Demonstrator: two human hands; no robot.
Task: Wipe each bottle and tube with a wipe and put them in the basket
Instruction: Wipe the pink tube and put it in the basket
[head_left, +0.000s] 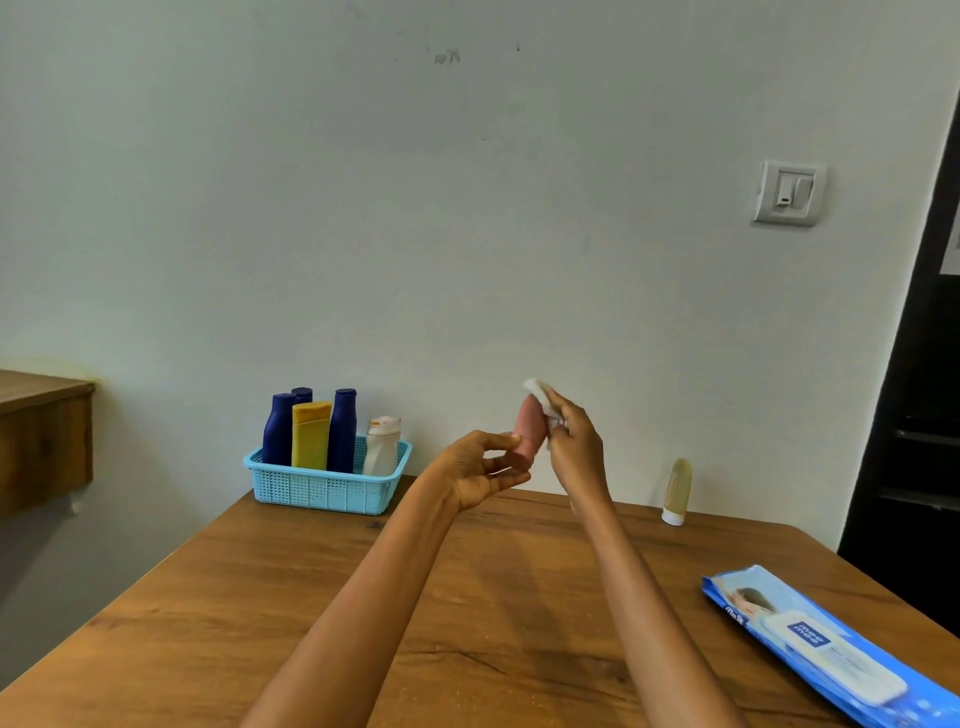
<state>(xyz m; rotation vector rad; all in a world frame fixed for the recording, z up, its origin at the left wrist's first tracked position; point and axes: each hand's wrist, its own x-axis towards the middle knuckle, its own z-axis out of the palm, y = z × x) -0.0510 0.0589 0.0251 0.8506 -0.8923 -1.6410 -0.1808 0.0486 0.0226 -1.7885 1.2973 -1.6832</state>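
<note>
Nearest, on desk (363, 597), blue wipe pack (831, 644). Above it, left hand (480, 467) fingers pinching pink tube (530, 431); right hand (574, 447) fingers rubbing wipe (540, 397) on it. Likely near done: five containers standing in basket (327, 488), yellowish tube (678, 491) unwiped on desk.

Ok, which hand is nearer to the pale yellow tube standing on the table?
Right. The right hand, holding a wipe against the pink tube, is just left of the pale yellow tube; the left hand is farther left, beyond the pink tube.
</note>
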